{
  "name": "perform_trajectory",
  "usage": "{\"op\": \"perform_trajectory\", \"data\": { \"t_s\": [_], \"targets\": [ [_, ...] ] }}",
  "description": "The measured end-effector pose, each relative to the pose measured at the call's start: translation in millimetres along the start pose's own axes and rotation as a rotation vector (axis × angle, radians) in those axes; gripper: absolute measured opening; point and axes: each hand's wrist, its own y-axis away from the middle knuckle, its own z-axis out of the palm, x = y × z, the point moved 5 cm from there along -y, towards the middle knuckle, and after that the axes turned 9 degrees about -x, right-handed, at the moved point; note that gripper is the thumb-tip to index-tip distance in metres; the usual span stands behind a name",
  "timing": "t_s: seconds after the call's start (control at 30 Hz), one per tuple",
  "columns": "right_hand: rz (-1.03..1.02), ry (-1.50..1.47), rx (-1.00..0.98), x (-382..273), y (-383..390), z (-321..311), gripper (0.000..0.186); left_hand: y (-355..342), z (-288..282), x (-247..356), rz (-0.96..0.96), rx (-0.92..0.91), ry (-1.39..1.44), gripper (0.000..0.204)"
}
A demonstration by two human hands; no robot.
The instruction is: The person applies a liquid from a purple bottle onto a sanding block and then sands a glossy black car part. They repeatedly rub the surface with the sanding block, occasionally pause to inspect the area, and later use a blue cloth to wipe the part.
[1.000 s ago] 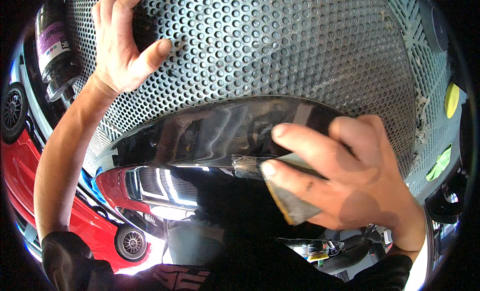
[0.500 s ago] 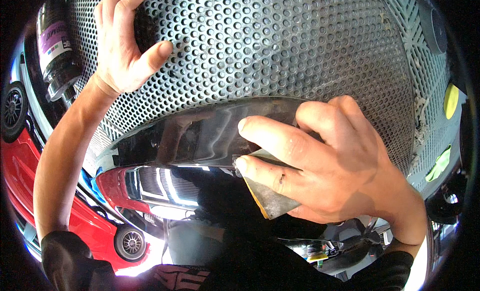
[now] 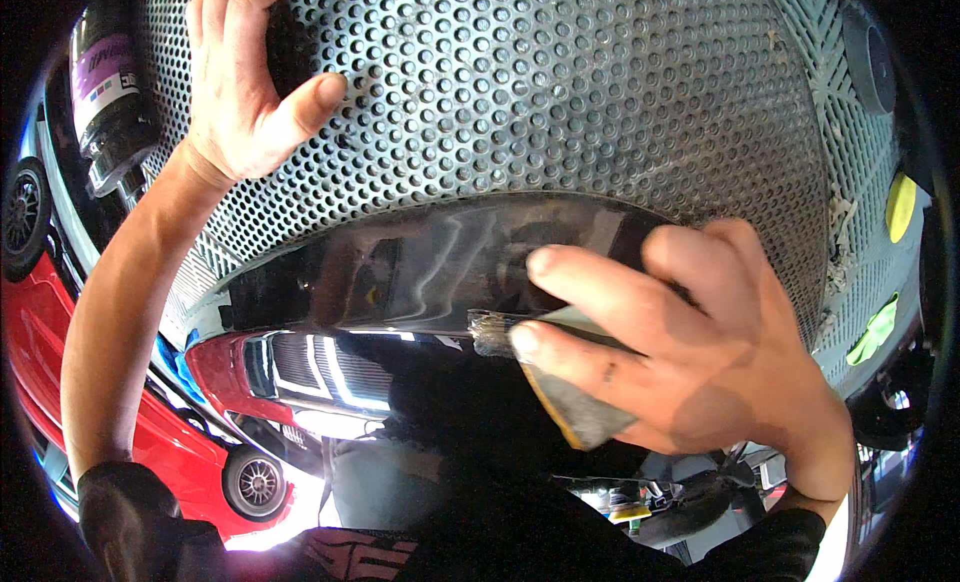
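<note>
A glossy black curved panel (image 3: pixel 400 272) runs across the middle, mirroring a red car and bright lights. My right hand (image 3: pixel 680 352) is over its right part and grips a folded grey sheet with a yellowish edge, which looks like sandpaper (image 3: pixel 583 414). Left of my right fingertips, a dull scuffed patch (image 3: pixel 490 332) lies on the panel. Up at the left, my left hand (image 3: pixel 240 92) is open, thumb apart from the fingers, over a dark mat with round holes (image 3: pixel 500 92). The tips of its fingers run past the upper edge.
A dark bottle with a purple label (image 3: pixel 112 92) is at the upper left. Red bodywork and wheels (image 3: pixel 255 482) show at the lower left. On the right, a yellow oval pad (image 3: pixel 901 208) and a light-green cloth (image 3: pixel 873 330) lie on grey grid flooring (image 3: pixel 845 162).
My right hand has slid right and a little toward me with the sandpaper, uncovering the scuffed patch. My left hand has barely moved.
</note>
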Motion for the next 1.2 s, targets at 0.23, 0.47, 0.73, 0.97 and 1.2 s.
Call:
{"op": "perform_trajectory", "data": {
  "t_s": [0.23,0.47,0.73,0.97,1.2],
  "targets": [
    [0.017,0.011,0.012,-5,-1,-1,0.063,-3,-5,3,-0.002,-0.053,-0.07,0.077],
    [0.051,0.023,-0.033,-2,12,-1,0.062,6,-5,-5,-0.028,-0.056,-0.03,0.076],
    [-0.016,-0.04,0.061,-4,-16,3,0.059,-2,0,0,0.017,-0.006,-0.045,0.074],
    [0.072,-0.056,-0.017,0,13,1,0.072,-6,-4,6,0.002,-0.015,-0.084,0.075],
    [0.048,-0.167,0.045,-4,-7,-6,0.056,1,-5,0,-0.039,-0.07,-0.068,0.077]
  ]
}}
